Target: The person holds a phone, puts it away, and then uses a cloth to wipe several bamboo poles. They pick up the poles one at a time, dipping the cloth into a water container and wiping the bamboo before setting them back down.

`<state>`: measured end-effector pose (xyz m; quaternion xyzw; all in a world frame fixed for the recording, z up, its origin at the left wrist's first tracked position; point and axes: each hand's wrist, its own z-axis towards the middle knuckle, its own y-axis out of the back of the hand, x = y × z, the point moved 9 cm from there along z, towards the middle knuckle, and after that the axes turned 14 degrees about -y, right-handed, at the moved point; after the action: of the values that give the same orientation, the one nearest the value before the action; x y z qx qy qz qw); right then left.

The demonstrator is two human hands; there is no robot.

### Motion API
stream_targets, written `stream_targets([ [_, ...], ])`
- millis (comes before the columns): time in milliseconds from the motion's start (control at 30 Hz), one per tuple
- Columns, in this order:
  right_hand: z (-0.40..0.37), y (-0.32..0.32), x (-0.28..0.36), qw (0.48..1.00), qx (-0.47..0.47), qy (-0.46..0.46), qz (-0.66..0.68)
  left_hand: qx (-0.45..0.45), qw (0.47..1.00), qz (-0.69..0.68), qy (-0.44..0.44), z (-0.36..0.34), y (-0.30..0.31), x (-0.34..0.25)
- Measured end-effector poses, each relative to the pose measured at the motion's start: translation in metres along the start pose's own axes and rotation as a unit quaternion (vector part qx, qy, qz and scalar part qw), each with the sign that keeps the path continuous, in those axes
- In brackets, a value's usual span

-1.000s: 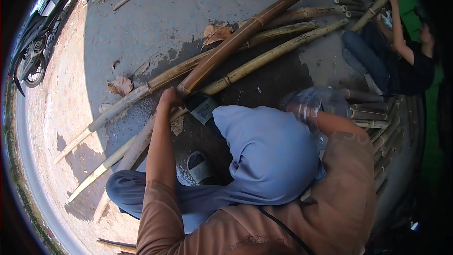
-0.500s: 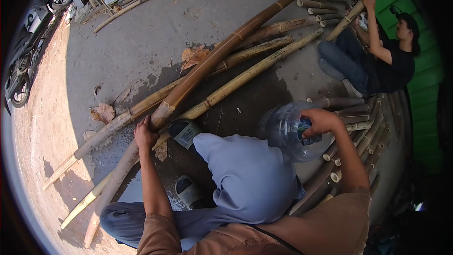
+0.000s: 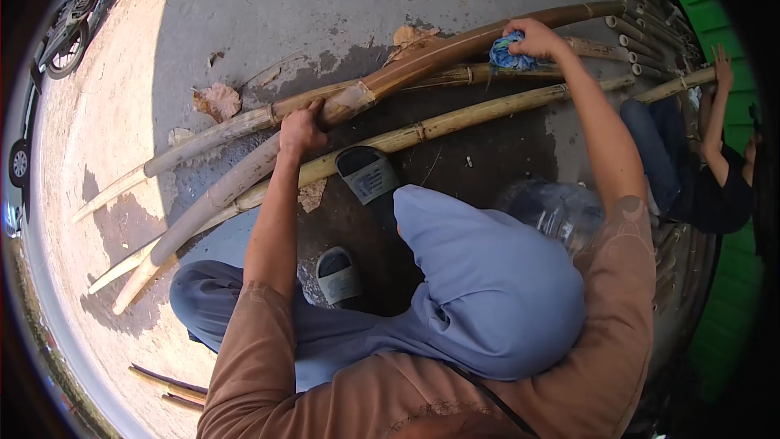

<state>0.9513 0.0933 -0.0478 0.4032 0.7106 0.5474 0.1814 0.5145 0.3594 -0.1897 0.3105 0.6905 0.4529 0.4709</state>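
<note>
A long bamboo pole, brown and wet-looking on its far half and paler on its near half, lies slantwise across other poles. My left hand is closed around it near a joint. Farther along, my right hand grips a crumpled blue cloth at the side of the brown stretch. Beneath lie a second bamboo pole and a yellowish bamboo pole. A clear plastic container stands right of my knee, partly hidden by my right arm.
Sandals rest on the wet concrete floor. Dry leaves lie beyond the poles. At right, a seated person holds another bamboo pole near stacked bamboo and a green wall. A motorcycle stands at far left.
My right hand has come out of the plastic container with the blue cloth and reached forward to the brown pole. My left hand stays on the pole. The view has turned.
</note>
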Motion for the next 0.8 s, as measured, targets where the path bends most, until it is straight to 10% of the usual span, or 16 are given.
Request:
stream_targets([
  [200, 0.046, -0.138, 0.102, 0.938, -0.338, 0.029, 0.076, -0.024, 1.000, -0.001, -0.016, -0.006, -0.008, -0.001],
  [367, -0.055, -0.195, 0.276, 0.933, -0.208, 0.219, 0.196, -0.015, 0.998, -0.049, -0.046, -0.006, 0.007, -0.011],
  [533, -0.031, -0.157, 0.179, 0.938, -0.290, 0.125, 0.142, 0.127, 0.939, -0.319, 0.010, -0.013, -0.027, 0.014],
  [667, 0.046, -0.111, 0.005, 0.943, -0.323, -0.074, 0.030, 0.087, 0.962, -0.255, -0.042, -0.006, -0.019, 0.016],
  [800, 0.044, -0.114, 0.020, 0.930, -0.352, -0.033, 0.098, 0.021, 0.974, -0.196, -0.115, 0.006, -0.016, 0.020],
])
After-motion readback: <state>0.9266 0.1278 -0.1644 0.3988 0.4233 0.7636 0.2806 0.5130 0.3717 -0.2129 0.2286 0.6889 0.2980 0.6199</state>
